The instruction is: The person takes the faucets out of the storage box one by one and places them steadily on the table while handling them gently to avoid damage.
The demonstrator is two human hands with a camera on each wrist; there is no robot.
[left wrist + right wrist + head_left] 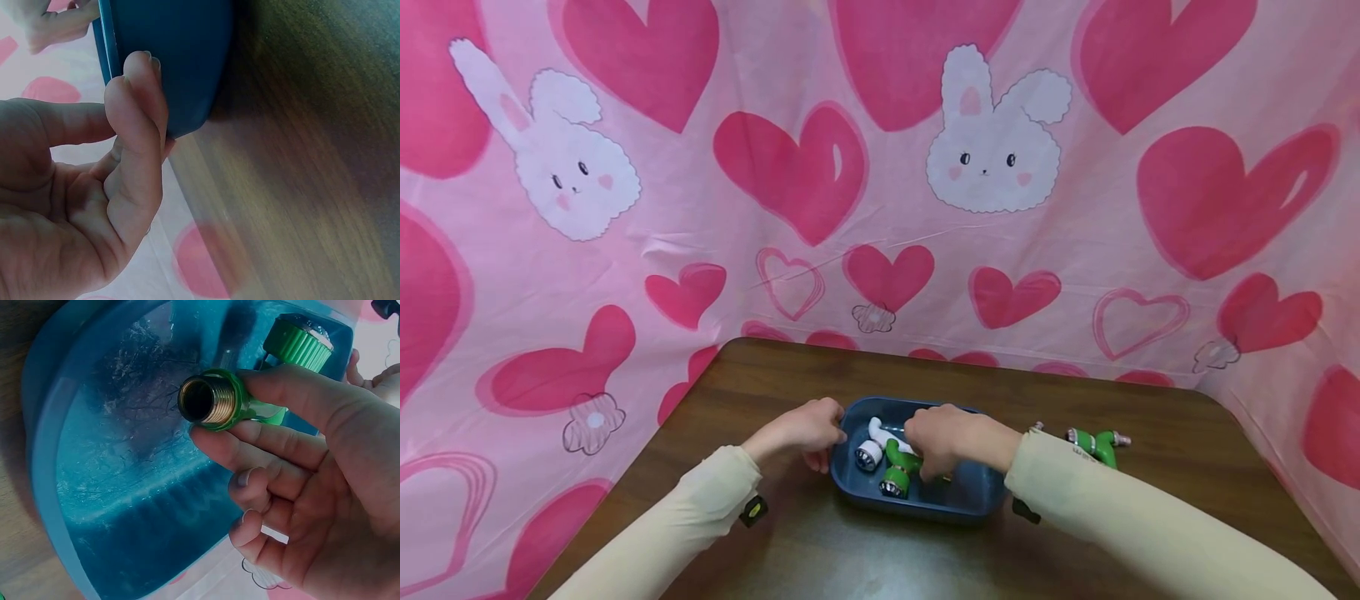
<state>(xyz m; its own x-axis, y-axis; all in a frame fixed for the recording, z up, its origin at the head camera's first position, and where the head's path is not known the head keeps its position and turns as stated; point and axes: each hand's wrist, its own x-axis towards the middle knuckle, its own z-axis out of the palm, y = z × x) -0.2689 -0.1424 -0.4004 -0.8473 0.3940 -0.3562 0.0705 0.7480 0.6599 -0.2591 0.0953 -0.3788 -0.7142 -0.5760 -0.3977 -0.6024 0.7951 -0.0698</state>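
Note:
A dark blue plastic basin (925, 507) stands on the table in front of me. My left hand (808, 429) grips its left end; in the left wrist view the thumb and fingers (134, 112) meet at the rim. Over the basin, my right hand (951, 437) pinches a green tap (897, 477) between thumb and fingers. The right wrist view shows the tap's brass threaded end (219, 403) pointing out past the fingertips, with its ribbed green knob (297, 347) beyond the thumb. A white tap (868, 454) lies beside it inside the basin, partly hidden.
Right of the basin, another green tap (1097, 446) lies on the brown wooden table (775, 379), partly behind my right sleeve. A pink cloth (895, 208) with hearts and rabbits hangs around the table's back and sides.

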